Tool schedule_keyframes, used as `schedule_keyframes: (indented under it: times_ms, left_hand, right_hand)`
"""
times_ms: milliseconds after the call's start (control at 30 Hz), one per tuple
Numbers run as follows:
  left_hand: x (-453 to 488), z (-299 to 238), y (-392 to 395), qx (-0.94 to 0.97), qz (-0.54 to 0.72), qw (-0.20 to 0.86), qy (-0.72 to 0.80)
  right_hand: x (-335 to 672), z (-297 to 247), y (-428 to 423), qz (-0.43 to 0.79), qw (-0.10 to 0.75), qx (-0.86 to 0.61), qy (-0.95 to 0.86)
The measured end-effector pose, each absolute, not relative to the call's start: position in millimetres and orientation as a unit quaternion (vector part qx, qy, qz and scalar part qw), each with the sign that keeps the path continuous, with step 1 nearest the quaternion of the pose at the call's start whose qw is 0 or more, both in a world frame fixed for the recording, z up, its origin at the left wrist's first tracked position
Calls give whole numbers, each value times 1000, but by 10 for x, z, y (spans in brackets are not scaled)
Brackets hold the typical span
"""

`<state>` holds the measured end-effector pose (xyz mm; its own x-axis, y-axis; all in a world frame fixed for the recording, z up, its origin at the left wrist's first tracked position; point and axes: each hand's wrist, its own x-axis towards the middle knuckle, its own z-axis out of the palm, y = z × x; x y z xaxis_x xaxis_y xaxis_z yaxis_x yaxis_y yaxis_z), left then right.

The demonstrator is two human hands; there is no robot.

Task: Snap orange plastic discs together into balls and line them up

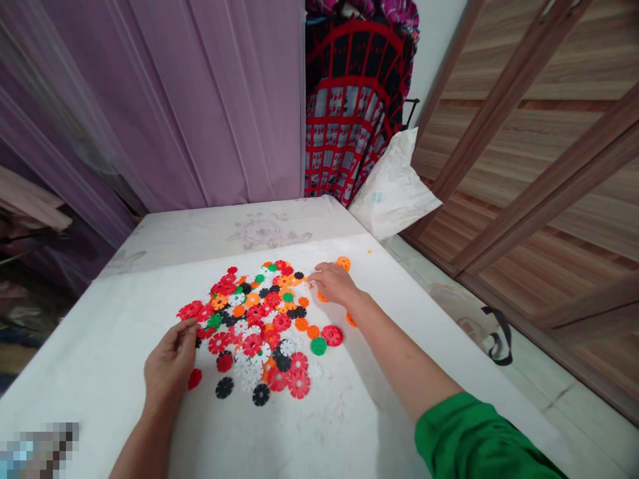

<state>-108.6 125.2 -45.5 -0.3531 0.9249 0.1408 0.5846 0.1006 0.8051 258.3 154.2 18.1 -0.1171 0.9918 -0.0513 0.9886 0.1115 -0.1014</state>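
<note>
A loose pile of plastic snowflake discs (252, 344) with notched edges lies on the white-covered table; they are red, orange, white, black and green. My left hand (172, 356) rests at the pile's left edge, its fingers bent and thumb drawn in close to them; whatever is between them is hidden. A red disc (194, 378) lies just below that hand. Over the pile's far right side reaches my right hand (333, 283), fingers stretched out, with the fingertips at an orange disc (301, 281). Beside this hand lie another orange disc (343, 263) and two more, partly covered.
The table (110, 346) has a flower-patterned cover (262, 231) at its far end, against a purple curtain (234, 100). A white bag (392, 189) stands at the far right corner. Wooden cabinet doors (539, 146) rise on the right, and a bag with a black handle (499, 339) sits on the floor.
</note>
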Motion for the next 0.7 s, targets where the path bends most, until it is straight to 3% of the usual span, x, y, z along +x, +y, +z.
schedule_keyframes:
  times_ms: [167,700]
  left_hand:
    - [-1082,-460,1255,526,412,209,714]
    - [-1080,-452,1230,537,403,204,713]
  right_hand:
    - [2604,168,1618,39,-52,-684,-726]
    - [2549,124,1620,53,-25,-657,-751]
